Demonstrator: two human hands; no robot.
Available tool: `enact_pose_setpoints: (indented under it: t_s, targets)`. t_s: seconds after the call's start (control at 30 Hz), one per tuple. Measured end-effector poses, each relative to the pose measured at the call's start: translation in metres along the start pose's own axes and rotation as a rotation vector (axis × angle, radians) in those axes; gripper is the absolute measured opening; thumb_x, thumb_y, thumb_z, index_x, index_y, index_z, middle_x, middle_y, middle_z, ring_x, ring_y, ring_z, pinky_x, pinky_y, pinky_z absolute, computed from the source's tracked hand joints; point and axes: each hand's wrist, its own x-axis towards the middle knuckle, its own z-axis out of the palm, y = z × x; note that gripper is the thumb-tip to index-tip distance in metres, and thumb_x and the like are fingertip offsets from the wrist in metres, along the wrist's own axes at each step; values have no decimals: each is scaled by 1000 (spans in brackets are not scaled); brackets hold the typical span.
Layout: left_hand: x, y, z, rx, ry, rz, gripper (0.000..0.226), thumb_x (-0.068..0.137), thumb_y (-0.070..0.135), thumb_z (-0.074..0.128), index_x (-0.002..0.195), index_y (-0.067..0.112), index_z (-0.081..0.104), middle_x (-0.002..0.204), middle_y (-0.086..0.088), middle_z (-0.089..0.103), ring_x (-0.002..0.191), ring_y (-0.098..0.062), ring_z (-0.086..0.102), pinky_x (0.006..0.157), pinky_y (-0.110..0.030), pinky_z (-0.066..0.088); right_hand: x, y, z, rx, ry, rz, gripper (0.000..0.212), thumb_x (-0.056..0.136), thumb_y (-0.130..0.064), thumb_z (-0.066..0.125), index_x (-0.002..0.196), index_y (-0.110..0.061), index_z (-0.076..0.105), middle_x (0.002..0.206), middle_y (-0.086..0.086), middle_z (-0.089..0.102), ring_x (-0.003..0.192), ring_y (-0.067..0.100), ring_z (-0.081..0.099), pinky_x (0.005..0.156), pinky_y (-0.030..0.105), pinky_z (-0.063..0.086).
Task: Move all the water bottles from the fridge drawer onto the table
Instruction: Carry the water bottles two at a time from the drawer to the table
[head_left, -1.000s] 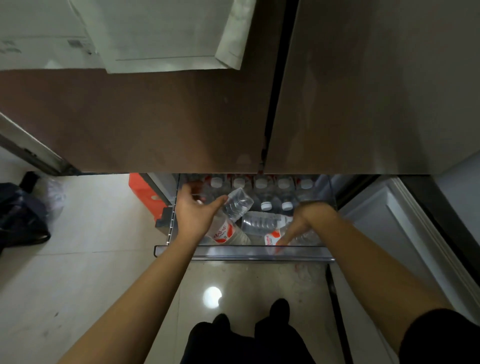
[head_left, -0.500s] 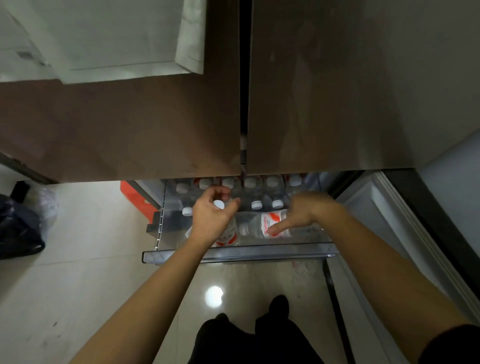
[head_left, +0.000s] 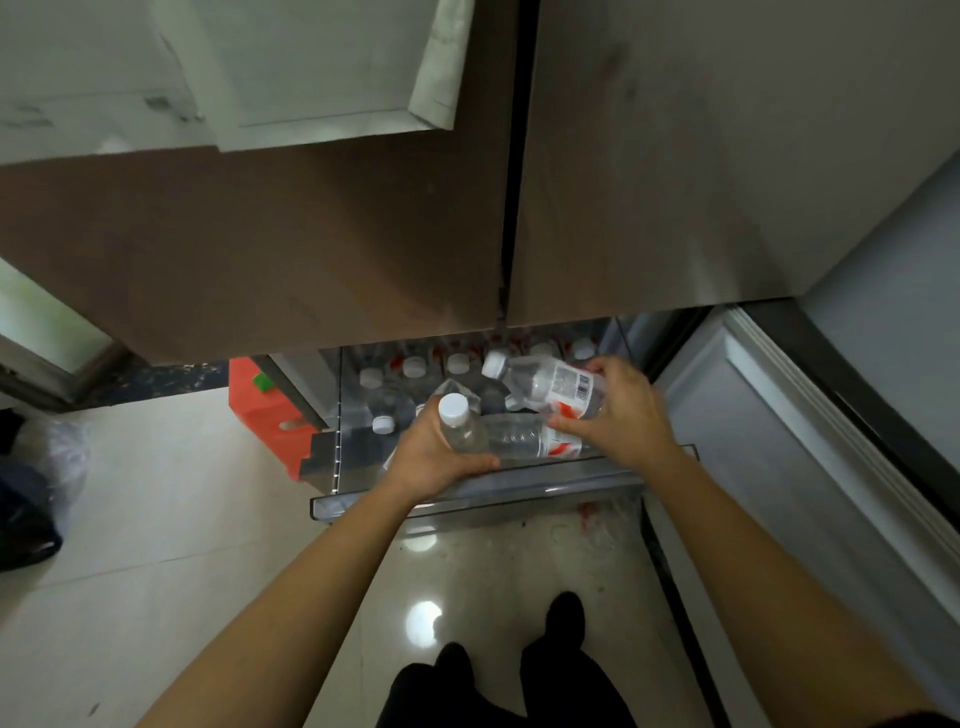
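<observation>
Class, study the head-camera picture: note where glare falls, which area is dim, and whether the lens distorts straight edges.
Head view: a glare spot gleams on the glossy floor; the fridge drawer interior is dim; the wide lens slants the lower edges of the fridge doors; the bottle in the left hand and the barcoded bottle in the right hand look sharp.

Pale glossy floor tiles (head_left: 130, 519) carry a round glint of light (head_left: 423, 621); two brown doors (head_left: 311, 234) fill the upper view, a dark seam between them; a white box (head_left: 311, 62) above left; an orange crate (head_left: 260, 410) on the floor; a dark bag (head_left: 26, 514) far left; a grey panelled door (head_left: 779, 441) at right
</observation>
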Motion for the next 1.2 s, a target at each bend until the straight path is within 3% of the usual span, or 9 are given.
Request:
enact_pose_setpoints:
  t_s: [0.13, 0.23, 0.53, 0.67, 0.73, 0.87, 1.0, 1.1, 1.2]
  targets:
    - [-7, -5, 4, 29, 140, -16, 73, 57, 37, 91, 118, 23, 54, 106, 4, 68, 99, -17, 64, 85, -36, 55, -23, -7, -1, 38, 153, -121, 85, 67, -51, 87, 138, -17, 56, 117, 12, 58, 109, 36, 57, 96, 49, 44]
    - [-16, 1, 6, 8, 237, 36, 66, 60, 33, 89, 116, 25, 56, 101, 7, 69, 94, -15, 65, 77, -28, 53, -37, -9, -5, 265, 134, -94, 76, 70, -39, 89, 135, -20, 55, 124, 6, 54, 112, 29, 56, 94, 48, 49]
    - [-78, 41, -1, -205, 654, 146, 55, 61, 27, 92, 102, 39, 56, 96, 20, 66, 92, 11, 61, 77, -9, 49, -42, -20, -2, 512, 119, -162, 78, 68, -43, 89, 132, -25, 48, 127, 0, 59, 113, 17, 56, 86, 28, 44]
    - [-124, 54, -9, -260, 844, 139, 63, 65, 26, 93, 117, 30, 58, 108, 15, 66, 103, -2, 64, 89, -27, 56, -39, -45, 6, 621, 10, -314, 84, 63, -63, 82, 133, -36, 44, 133, -5, 56, 118, 17, 56, 89, 34, 52]
    - [-153, 54, -16, -262, 980, 141, 65, 65, 24, 93, 118, 32, 56, 107, 24, 63, 102, 2, 62, 84, -18, 55, -42, -70, 8, 696, -25, -397, 85, 61, -73, 76, 132, -37, 45, 132, -6, 57, 117, 15, 56, 89, 31, 52]
    - [-220, 46, -39, -288, 1211, 81, 65, 66, 22, 91, 117, 36, 53, 104, 22, 62, 97, 2, 62, 78, -15, 53, -67, -139, 16, 802, -67, -590, 76, 66, -43, 90, 128, -40, 47, 125, -18, 56, 113, 5, 55, 87, 14, 44]
    - [-299, 20, -64, -301, 1374, 32, 67, 73, 17, 87, 121, 32, 44, 101, 21, 62, 93, 7, 61, 79, -17, 51, -118, -208, 29, 886, -192, -723, 87, 71, -34, 89, 141, -40, 39, 140, -8, 54, 128, 16, 53, 100, 37, 49]
    - [-367, -7, -76, -276, 1492, -8, 72, 80, 22, 82, 123, 35, 26, 111, 20, 49, 98, 15, 54, 75, -7, 47, -171, -251, 42, 915, -357, -803, 102, 73, -42, 86, 152, -49, 22, 144, -28, 41, 133, 21, 47, 96, 54, 52]
    - [-439, -40, -87, -275, 1610, -53, 73, 81, 23, 81, 126, 38, 24, 112, 28, 44, 102, 21, 49, 73, 1, 44, -231, -292, 62, 881, -422, -915, 101, 74, -48, 83, 151, -53, 17, 143, -27, 43, 131, 15, 48, 100, 53, 49]
